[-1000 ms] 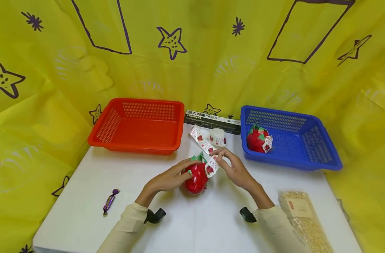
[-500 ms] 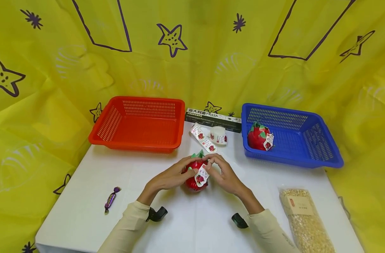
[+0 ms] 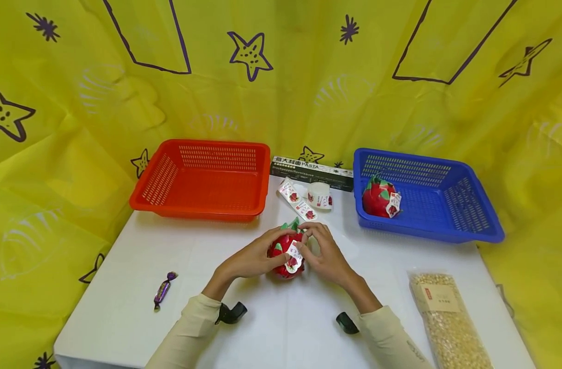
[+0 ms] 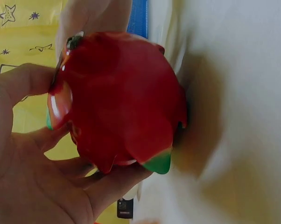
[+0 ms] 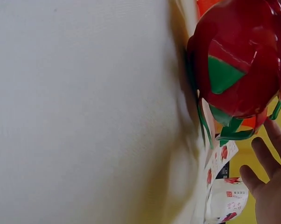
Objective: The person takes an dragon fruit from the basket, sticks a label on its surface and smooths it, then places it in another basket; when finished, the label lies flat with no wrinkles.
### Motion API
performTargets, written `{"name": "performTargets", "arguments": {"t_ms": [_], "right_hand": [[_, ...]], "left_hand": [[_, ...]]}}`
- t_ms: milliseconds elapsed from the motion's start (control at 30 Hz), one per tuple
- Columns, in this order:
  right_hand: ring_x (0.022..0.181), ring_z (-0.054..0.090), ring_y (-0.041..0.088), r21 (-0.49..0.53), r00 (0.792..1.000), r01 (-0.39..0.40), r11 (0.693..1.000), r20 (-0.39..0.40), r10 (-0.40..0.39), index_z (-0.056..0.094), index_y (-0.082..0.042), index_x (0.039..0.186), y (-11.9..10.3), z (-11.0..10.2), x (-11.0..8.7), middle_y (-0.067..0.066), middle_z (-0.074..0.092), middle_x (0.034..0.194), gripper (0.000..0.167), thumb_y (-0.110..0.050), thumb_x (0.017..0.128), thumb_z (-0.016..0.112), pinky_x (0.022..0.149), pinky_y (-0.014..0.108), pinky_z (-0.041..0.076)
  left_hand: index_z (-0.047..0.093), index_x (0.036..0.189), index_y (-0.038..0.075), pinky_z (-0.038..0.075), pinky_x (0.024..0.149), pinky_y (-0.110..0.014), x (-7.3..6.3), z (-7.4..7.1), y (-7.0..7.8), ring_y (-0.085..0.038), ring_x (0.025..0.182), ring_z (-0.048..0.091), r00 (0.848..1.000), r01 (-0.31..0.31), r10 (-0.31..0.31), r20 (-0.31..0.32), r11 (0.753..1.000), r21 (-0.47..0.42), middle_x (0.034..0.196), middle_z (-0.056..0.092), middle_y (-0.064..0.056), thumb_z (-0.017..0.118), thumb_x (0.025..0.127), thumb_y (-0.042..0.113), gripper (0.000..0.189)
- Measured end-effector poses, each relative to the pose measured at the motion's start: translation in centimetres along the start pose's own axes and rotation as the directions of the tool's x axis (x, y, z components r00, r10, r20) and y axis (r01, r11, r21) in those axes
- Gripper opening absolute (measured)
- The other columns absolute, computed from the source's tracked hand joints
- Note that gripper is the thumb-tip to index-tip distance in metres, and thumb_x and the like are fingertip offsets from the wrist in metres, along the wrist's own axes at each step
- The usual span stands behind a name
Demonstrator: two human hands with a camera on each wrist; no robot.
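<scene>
A shiny red dragon fruit with green-tipped scales [image 3: 275, 251], perhaps a model, sits on the white table between both hands. My left hand [image 3: 255, 253] grips it from the left side, fingers behind and thumb in front at the edge of a white label [image 3: 294, 259]. That label, printed with a dragon fruit picture, lies against the fruit's front. From the right, my right hand [image 3: 329, 256] touches the label's upper part with its thumb. Its other fingers [image 5: 266, 161] reach loosely past the green leafy top in the right wrist view.
Behind the fruit lie a label strip [image 3: 297, 200] and label roll [image 3: 320, 196], before a pasta box [image 3: 313, 174]. A red basket [image 3: 198, 210] stands left; a blue basket [image 3: 428, 230] with a labelled dragon fruit [image 3: 378, 200], right. A candy [image 3: 163, 292] and grain bag [image 3: 447, 323] lie in front.
My right hand has brought the label left from beside the fruit onto its front. The left thumb has come to the label's edge. The left hand has kept its grip.
</scene>
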State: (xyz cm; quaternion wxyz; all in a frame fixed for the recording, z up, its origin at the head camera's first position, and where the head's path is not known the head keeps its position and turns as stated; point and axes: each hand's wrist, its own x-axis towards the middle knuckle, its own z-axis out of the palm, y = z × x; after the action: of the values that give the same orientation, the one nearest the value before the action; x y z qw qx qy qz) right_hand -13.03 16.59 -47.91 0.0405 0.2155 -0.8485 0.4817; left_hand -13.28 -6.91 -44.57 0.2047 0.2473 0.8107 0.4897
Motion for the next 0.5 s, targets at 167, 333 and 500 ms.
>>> {"name": "performTargets", "arguments": {"t_ms": [167, 333, 500], "right_hand": [[0.139, 0.049, 0.029, 0.033, 0.998, -0.003, 0.999, -0.068, 0.006, 0.058, -0.012, 0.101, 0.0, 0.8, -0.4, 0.008, 0.058, 0.142, 0.014, -0.01, 0.1, 0.072, 0.118, 0.058, 0.037], [0.136, 0.053, 0.029, -0.039, 0.974, 0.07, 0.997, -0.213, -0.077, 0.064, -0.011, 0.1, -0.2, 1.6, -0.9, 0.01, 0.059, 0.14, 0.015, -0.009, 0.096, 0.078, 0.119, 0.042, 0.04], [0.128, 0.059, 0.03, -0.206, 0.926, 0.143, 0.968, -0.318, -0.205, 0.073, -0.009, 0.099, -0.2, 1.6, -1.7, 0.011, 0.063, 0.136, 0.015, -0.008, 0.09, 0.084, 0.112, 0.028, 0.044]], "left_hand": [[0.051, 0.151, 0.017, 0.057, 0.104, -0.05, 0.2, 0.9, 0.3, -0.032, 0.133, 0.057, 0.995, 0.04, -0.037, -0.093, 0.999, 0.03, 0.158, 0.046, -0.012, 0.065, 0.104, 0.024, 0.05], [0.055, 0.138, 0.02, 0.059, 0.099, -0.048, 0.8, 1.9, 0.5, -0.029, 0.121, 0.063, 0.97, 0.118, -0.095, -0.224, 0.989, 0.091, 0.146, 0.054, -0.01, 0.064, 0.105, 0.035, 0.037], [0.06, 0.122, 0.021, 0.056, 0.092, -0.049, 1.4, 2.4, 0.5, -0.028, 0.114, 0.065, 0.937, 0.156, -0.112, -0.33, 0.982, 0.109, 0.136, 0.061, -0.008, 0.064, 0.104, 0.034, 0.022]]}}
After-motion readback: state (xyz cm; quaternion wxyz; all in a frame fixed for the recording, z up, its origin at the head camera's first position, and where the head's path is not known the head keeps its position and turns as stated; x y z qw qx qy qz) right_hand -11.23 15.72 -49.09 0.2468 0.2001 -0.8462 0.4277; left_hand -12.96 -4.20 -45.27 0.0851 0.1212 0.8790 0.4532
